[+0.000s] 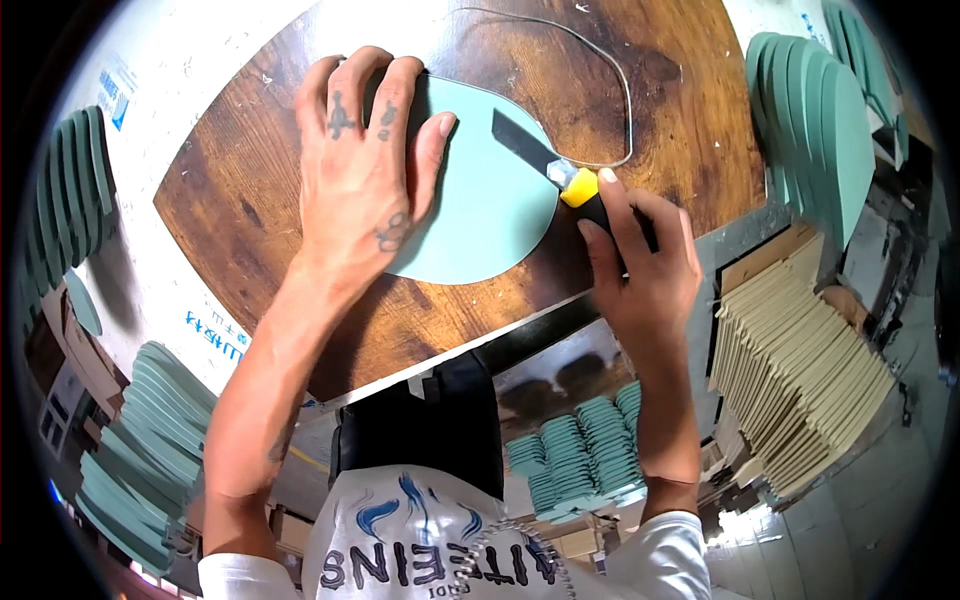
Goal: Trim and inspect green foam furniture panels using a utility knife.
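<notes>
A rounded, pale green sheet piece (480, 235) lies flat on a dark wood-patterned board. Across its left part rests my left hand (360, 175), pressing down with fingers spread over the far left edge and the thumb apart. My right hand (645, 260) is closed round a yellow-and-black utility knife (580, 187). The dark blade lies over the right edge of the green piece and points up and left. A thin pale strip (629, 100) curls away from that edge beside the blade, over the board.
The wood-patterned board (690, 120) sits on a white table. Stacks of green pieces stand at the left (75, 200), lower left (145, 470) and upper right (810, 120). A stack of tan sheets (800, 365) is at the right. More green stacks (580, 450) sit below the table edge.
</notes>
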A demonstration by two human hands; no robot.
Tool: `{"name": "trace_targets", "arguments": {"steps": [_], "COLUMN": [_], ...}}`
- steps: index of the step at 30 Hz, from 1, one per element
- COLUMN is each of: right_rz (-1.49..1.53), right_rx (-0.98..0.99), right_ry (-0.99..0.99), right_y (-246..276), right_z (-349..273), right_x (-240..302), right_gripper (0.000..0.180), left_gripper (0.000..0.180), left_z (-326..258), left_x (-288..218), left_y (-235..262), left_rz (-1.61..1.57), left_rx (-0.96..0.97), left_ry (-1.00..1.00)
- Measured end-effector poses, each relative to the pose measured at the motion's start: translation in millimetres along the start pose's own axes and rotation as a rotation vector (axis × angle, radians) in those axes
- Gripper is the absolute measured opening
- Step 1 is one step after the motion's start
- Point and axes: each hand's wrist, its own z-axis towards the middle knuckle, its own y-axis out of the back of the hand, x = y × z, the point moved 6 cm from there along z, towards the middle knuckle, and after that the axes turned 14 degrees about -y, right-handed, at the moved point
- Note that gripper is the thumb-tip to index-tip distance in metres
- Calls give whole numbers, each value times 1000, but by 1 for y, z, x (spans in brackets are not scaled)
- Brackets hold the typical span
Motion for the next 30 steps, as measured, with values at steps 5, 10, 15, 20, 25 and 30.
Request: {"name": "trace_targets", "arguments": {"steps": [5,10,15,20,25,30], "right_rz": [49,-6,14,49,9,22], "right_rx": [150,101,127,150,124,156], "right_ry": [68,-7,63,176,233,246], "right_y": [5,5,6,4,1,4], "right_z": [-4,-30,-8,20,30,25], "right_x": [-2,-14,-16,-14,-16,-13], "right_gripper": [49,50,52,55,55,56], "left_gripper": [40,55,36,30,30,29], "left_z": [42,6,3,3,4,4], "left_x": [26,6,11,13,14,13], "left_y": [-19,-11,-9,-7,-7,-8], "left_rz": [-208,141,147,102,105,132], "left_rx": [-190,32,-67,-94,-90,-130], "left_ry": [67,430,331,306,347,367]}}
